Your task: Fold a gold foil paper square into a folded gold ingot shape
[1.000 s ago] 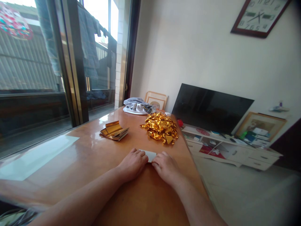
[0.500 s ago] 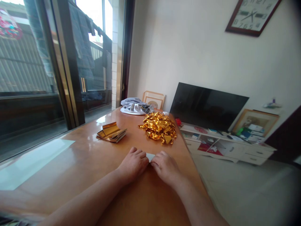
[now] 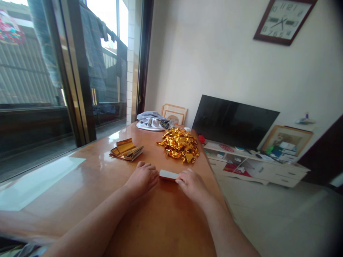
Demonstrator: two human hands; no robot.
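As seen from the head camera, the left hand [image 3: 141, 177] and the right hand [image 3: 192, 185] are laid low on a glossy orange-brown desk [image 3: 160, 217], fingers together and slightly curled, neither hand closed. A small white slip [image 3: 168, 175] is lying flat on the desk between them. Its right end is touched by the right hand's fingertips [image 3: 179, 181]; whether it is being pinched or only pressed cannot be told. Nothing is held by the left hand, whose fingertips [image 3: 154, 170] are placed just beside the slip's left end, with no clear contact. Ahead of the left hand, a folded stack of gold foil sheets [image 3: 126, 150] is lying on the desk. A heap of crumpled gold foil [image 3: 178, 144] is placed ahead of the slip, near the far end. Beyond it, a bundle of grey and white cloth [image 3: 153, 122] and a framed picture [image 3: 174, 115] are positioned at the far end of the desk. A dark flat-screen TV [image 3: 233, 121] is leaned against the wall behind a white cabinet [image 3: 254, 172]. A wall clock [image 3: 282, 21] is hung above. Sliding glass doors [image 3: 72, 71] are fitted along the desk's left side.
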